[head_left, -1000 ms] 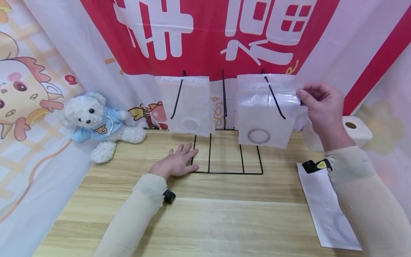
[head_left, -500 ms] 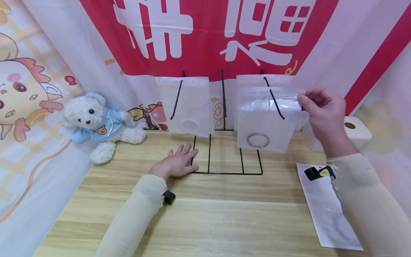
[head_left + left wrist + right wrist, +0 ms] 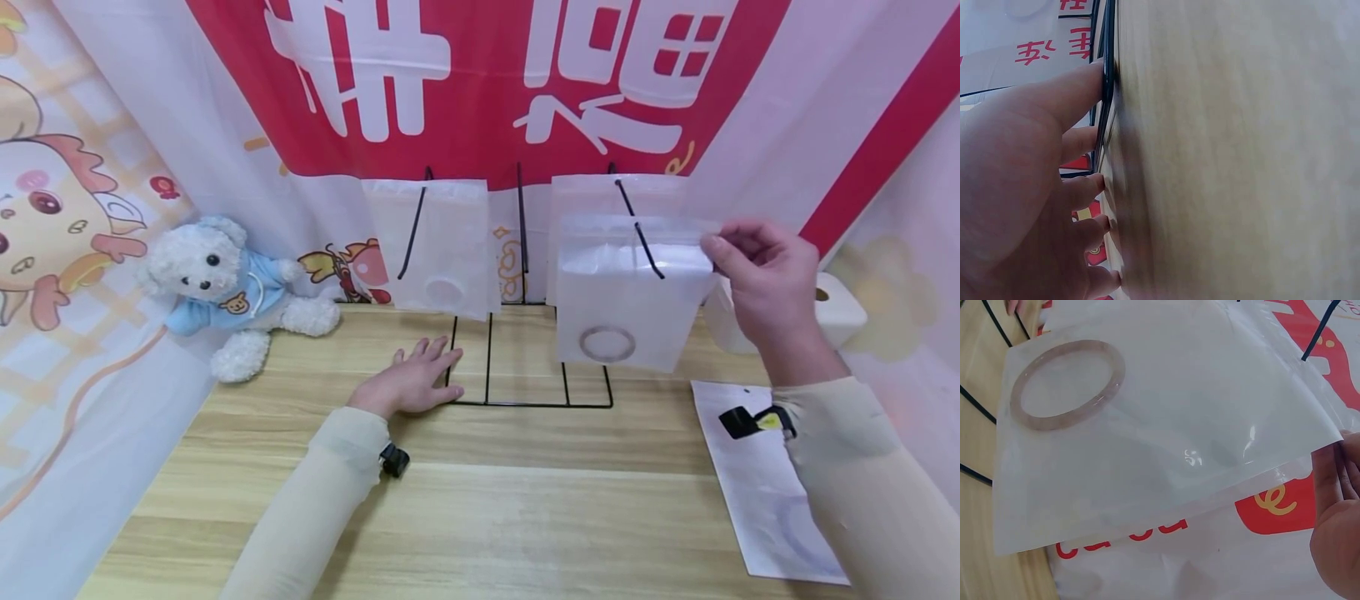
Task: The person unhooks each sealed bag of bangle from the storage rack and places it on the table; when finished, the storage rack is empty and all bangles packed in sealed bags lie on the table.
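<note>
My right hand (image 3: 772, 283) pinches the upper right edge of a clear zip bag (image 3: 637, 292) between thumb and fingers. A pale brownish bangle (image 3: 1066, 384) shows in the bag's lower part. The bag hangs on the right prong (image 3: 649, 250) of a black wire rack, in front of another bag (image 3: 600, 185) on that prong. My left hand (image 3: 412, 379) lies with fingers spread at the left side of the rack's base (image 3: 540, 405), its thumb touching the wire in the left wrist view. Near it, more bags (image 3: 446, 242) hang on the left prong.
A flat white bag (image 3: 765, 483) with a faint ring inside lies on the table at right. Behind my right hand stands a white tissue box (image 3: 840, 312). A white teddy bear (image 3: 232, 287) in blue sits at back left. A printed cloth (image 3: 487, 100) hangs behind.
My right hand has drawn the front bag outward along the right prong, lower and slightly rightward, apart from the bag behind it. My left hand has stayed in place.
</note>
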### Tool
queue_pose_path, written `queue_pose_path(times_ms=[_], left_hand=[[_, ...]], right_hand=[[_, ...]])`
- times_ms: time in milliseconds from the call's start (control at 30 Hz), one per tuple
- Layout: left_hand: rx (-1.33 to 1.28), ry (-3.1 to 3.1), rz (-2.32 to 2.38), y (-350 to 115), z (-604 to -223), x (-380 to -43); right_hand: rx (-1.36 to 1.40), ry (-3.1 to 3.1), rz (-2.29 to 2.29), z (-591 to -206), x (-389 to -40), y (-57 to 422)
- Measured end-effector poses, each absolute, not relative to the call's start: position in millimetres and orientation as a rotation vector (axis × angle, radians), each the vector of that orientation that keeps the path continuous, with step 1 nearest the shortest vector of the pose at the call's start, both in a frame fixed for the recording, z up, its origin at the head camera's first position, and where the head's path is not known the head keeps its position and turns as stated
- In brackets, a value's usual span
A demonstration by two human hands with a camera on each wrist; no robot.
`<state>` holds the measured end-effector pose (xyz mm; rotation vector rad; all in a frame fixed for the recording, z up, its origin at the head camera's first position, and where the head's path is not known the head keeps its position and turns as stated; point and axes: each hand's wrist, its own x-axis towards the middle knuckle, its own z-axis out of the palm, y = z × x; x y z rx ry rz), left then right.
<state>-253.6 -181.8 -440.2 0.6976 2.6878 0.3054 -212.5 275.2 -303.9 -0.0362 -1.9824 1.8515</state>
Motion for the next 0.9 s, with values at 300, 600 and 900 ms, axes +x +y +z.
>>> queue_pose_path(times_ms=[300,600,900], left_hand=[[0.725,2.671,0.378,-185.9,-443.8,-256.0],[0.711,2.676,0.400,-189.0,-460.4,-266.8],[0.717,2.673,0.403,-188.2,-454.5,-262.8]], right_hand=[[0.038,-1.883,1.947,-305.8,-203.4,275.9],[-0.022,-1.926,1.902,-308.2,-192.6,274.3],[-0.058,-1.993,1.798,-311.2,-180.9,273.7]])
